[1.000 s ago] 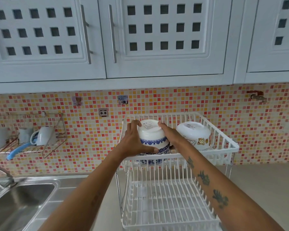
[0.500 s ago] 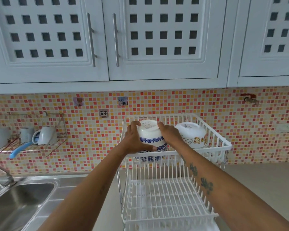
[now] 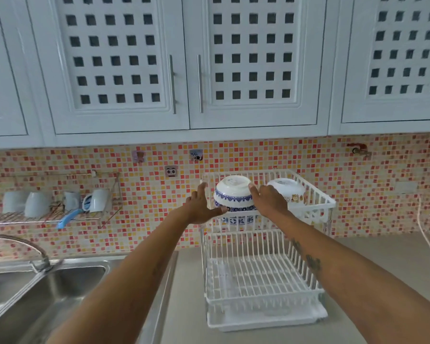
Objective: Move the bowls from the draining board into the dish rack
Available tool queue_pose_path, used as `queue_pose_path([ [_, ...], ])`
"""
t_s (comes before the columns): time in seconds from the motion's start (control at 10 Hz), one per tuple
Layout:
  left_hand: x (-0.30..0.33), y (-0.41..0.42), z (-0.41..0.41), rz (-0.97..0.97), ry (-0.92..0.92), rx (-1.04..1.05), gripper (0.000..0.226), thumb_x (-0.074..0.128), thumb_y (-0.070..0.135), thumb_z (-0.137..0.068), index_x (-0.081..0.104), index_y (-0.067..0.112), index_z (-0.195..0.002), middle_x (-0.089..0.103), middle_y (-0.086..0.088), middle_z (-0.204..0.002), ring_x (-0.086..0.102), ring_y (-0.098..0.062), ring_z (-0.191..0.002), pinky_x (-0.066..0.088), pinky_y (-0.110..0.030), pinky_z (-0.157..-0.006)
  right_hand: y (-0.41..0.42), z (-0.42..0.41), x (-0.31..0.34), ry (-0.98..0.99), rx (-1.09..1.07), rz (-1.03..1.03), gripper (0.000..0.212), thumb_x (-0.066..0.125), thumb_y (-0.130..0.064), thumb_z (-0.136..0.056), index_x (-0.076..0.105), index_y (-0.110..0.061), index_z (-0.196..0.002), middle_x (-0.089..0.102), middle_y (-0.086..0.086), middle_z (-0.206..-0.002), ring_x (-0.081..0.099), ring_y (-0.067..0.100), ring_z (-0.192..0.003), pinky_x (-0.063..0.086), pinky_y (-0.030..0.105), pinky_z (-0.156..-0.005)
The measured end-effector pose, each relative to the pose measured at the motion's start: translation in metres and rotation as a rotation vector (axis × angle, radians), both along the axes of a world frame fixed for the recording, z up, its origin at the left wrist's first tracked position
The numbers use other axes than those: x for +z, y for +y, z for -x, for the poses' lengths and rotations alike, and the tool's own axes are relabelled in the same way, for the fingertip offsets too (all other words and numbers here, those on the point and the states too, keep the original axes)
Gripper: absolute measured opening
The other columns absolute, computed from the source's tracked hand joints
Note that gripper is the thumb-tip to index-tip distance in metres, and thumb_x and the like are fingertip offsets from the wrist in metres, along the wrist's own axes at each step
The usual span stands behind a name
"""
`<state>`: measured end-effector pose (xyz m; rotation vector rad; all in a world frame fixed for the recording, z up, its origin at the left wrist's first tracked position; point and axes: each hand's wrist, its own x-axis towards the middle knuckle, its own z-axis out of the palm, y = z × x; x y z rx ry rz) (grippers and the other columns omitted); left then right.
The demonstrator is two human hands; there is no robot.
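At twelve o'clock on the grey desk (image 3: 372, 274), a white wire two-tier dish rack (image 3: 263, 244) holds two upturned bowls in its top tier; the bottom tier is empty. The left hand (image 3: 201, 207), fingers spread, barely touches the white bowl with blue patterned band (image 3: 233, 194); the right hand (image 3: 271, 202) cups its other side. Judged: releasing it. Beside it, at three o'clock, sits a white bowl with cartoon print (image 3: 289, 189).
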<state>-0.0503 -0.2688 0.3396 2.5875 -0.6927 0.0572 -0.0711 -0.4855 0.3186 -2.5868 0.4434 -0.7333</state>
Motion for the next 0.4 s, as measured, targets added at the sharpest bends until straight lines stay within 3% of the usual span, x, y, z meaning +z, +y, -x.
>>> queue_pose_path([
  [0.2,-0.006,0.047,0.041,0.013,0.129,-0.037,0.090,0.033,0.067,-0.090,0.005,0.010,-0.155,0.016,-0.020,-0.161,0.027,-0.037,-0.146,0.024,-0.052,-0.119,0.045,0.045,-0.007,0.081,0.015,0.052,0.066,0.024,-0.060,-0.095,0.049,-0.012,-0.134,0.036,0.014,-0.148,0.049,0.036,-0.125,0.045,0.045,-0.098],
  [0.4,-0.020,0.070,0.061,-0.060,-0.032,-0.022,0.079,0.026,0.060,-0.096,0.023,0.005,-0.152,0.025,-0.020,-0.158,0.027,-0.036,-0.145,0.026,-0.049,-0.117,0.067,0.088,-0.019,0.193,0.119,0.051,0.062,0.025,-0.056,-0.097,0.039,-0.018,-0.144,0.024,0.004,-0.159,0.031,0.027,-0.143,0.030,0.047,-0.113],
])
